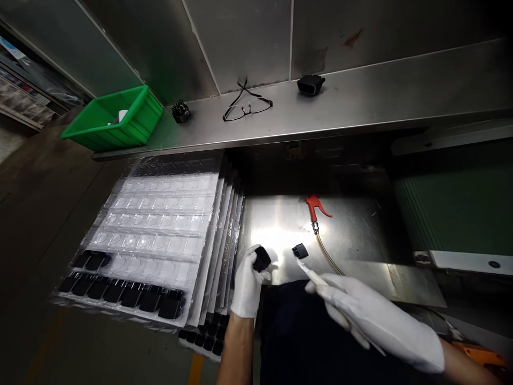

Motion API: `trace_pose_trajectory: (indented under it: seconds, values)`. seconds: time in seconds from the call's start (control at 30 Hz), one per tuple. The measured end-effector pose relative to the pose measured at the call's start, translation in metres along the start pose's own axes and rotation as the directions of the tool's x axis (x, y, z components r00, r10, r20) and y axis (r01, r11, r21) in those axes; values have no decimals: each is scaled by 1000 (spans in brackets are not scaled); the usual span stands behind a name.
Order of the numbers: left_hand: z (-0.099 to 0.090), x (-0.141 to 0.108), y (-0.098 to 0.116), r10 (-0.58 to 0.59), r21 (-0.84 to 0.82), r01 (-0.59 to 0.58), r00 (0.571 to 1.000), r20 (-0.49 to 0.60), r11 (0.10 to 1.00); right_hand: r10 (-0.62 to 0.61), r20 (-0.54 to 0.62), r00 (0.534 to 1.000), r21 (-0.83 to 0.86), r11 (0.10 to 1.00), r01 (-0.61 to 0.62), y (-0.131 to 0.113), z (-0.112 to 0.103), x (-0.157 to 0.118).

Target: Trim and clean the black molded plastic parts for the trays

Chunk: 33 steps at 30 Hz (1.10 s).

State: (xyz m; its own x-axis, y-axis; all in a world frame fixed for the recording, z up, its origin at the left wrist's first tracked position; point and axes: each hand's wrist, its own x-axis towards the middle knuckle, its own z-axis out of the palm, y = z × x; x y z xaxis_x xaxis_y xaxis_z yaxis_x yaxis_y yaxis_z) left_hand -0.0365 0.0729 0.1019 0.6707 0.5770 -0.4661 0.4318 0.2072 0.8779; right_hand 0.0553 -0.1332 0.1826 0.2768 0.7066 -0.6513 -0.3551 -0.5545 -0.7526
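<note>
black plastic housing point(262, 259) sits gripped in the white-gloved left hand point(247, 283), fingers curled closed around it above a bright stainless steel surface point(352, 235). the white-gloved right hand point(372, 315) is closed on a slim white-handled knife point(312, 275), its tip just beside a second small black housing point(300, 250) lying on the steel. a red air blow gun point(315, 208) on a tan hose point(326, 254) lies beyond, while stacked clear plastic blister trays point(160, 224) holding rows of black parts point(120, 294) lie to the left.
</note>
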Motion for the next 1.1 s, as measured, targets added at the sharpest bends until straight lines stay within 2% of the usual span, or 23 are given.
trace_pose_trajectory:
  seconds: [0.13,0.23,0.3,0.4,0.47,0.57,0.7,0.9,1.03,1.1]
  values:
    - [7,30,-44,182,272,-160,981,-60,949,34,-172,984,20,999,-31,39,-13,3]
    - [9,50,-70,302,453,-259,953,-23,853,55,-228,972,35,998,-48,48,-14,3]
    - [4,60,-81,351,538,-286,936,-20,793,52,-248,967,31,998,-46,47,-13,2]
    - [-10,73,-90,387,638,-261,920,-64,725,37,-286,957,34,999,-29,44,-15,2]
    - [-16,80,-96,367,700,-205,926,-87,684,37,-296,954,43,999,-26,44,-16,3]
    - [-12,88,-106,304,784,-146,951,-57,603,35,-294,955,41,999,-24,46,-18,5]
    - [9,92,-113,215,861,-180,973,84,476,6,-317,948,35,999,6,48,-21,6]
    - [50,87,-97,183,932,-218,968,170,291,22,-361,932,33,999,-10,53,-26,6]
    - [90,87,-98,75,897,-362,932,355,255,15,-389,921,8,1000,-13,49,-26,7]
    - [108,88,-103,19,881,-393,915,403,264,16,-375,927,6,1000,-15,44,-25,7]
